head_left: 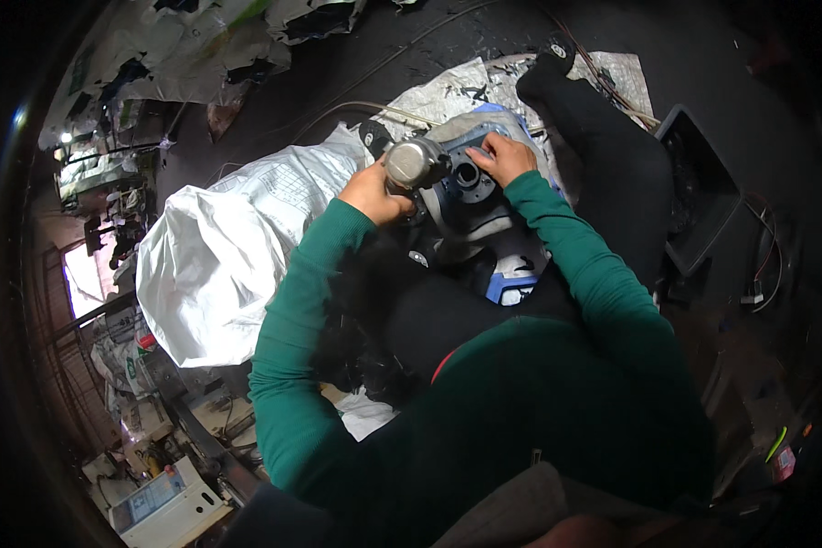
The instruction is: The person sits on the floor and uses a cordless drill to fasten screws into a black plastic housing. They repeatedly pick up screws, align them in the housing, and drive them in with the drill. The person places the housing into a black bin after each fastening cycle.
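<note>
- Far left in my view, a white sack (215, 274) bulges beside the left forearm, creased and well apart from the metal part.
- Next, I have the left hand (372, 194) wrapped around a silver tool (411, 164); its fingers are closed in a firm-looking grip, and the tool's rounded metal end shows toward my camera. I judge that its long axis slants across the hand, but the foreshortening keeps me from being sure.
- In the middle sits a dark metal part (470, 187) with a round hole, just to the right of the tool and ahead of the person's body. It lies between the two hands, resting over a grey cloth (484, 226). I cannot tell whether tool and part touch, nor make out the part's long axis.
- The right hand (511, 163) is the nearer one to the part: it comes in from the right, fingers partly curled, thumb and forefinger at the part's upper right edge. I cannot tell whether they pinch anything small.
- Farther right, past the right leg (621, 173), I see a dark tray (723, 194) tilted on the floor, well apart from both hands.
</note>
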Tool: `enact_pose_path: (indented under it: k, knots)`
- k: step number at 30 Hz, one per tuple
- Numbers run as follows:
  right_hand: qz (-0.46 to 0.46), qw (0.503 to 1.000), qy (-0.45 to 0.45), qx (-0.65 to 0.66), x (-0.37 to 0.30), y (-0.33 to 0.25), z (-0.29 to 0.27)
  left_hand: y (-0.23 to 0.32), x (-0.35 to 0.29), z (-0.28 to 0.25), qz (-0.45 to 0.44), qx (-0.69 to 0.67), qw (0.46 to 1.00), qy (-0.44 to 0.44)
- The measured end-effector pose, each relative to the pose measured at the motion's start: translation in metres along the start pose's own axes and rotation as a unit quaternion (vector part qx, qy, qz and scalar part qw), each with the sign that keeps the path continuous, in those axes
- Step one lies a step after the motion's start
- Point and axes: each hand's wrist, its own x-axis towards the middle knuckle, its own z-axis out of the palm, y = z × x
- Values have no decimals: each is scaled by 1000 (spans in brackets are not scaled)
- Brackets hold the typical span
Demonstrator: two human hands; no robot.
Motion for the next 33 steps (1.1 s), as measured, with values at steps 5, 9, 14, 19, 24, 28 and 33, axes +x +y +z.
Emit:
enact_pose_path:
  k: [5,9,14,19,24,28,33]
  knots:
    - [-9,1000,10,-20,-1,3,2,1,-16,18,-119,-304,945,0]
    - [20,999,-23,-30,0,3,6,2,-58,30,43,-197,977,72]
    - [381,785,-38,487,-7,3,-39,10,-114,23,79,-129,983,109]
    - [328,522,-128,777,-52,-16,-80,25,-131,58,71,-243,964,82]
    - [323,500,-110,796,-61,-39,-82,30,-122,73,209,-91,964,139]
    - [336,492,-99,797,-63,-51,-81,31,-121,69,237,-9,958,163]
    - [343,503,-90,788,-63,-60,-79,29,-119,69,228,-17,961,153]
